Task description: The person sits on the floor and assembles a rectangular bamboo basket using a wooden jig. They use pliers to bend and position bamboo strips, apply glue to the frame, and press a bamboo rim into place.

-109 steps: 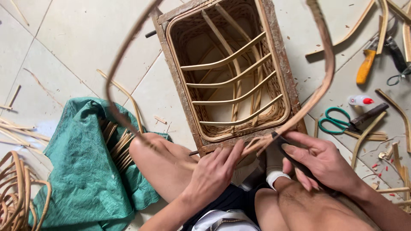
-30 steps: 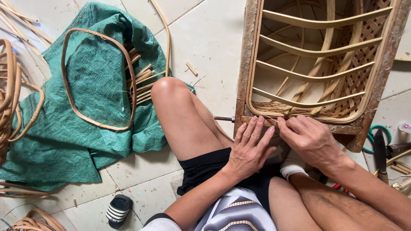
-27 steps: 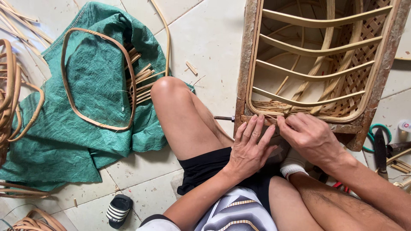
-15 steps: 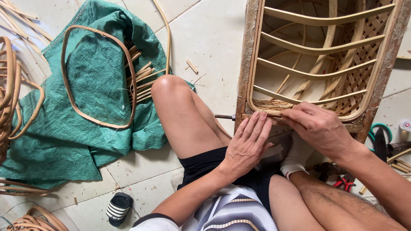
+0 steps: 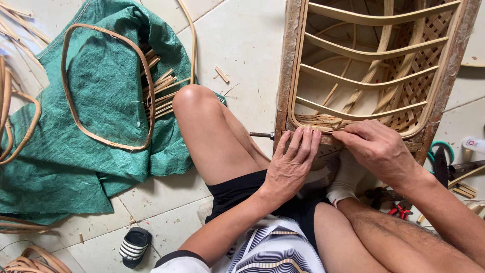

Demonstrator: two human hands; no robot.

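Left hand [image 5: 293, 167] lies flat, fingers spread, on the near rim of the rectangular wooden frame with bent rattan ribs [image 5: 285, 76] — same spot as half a second ago. Right hand [image 5: 379, 149] has shifted slightly right along that rim, fingers pinching the woven rattan strip [image 5: 316, 120]. Frame stands on the floor just beyond the knees — green tarp [image 5: 101, 101] far left.
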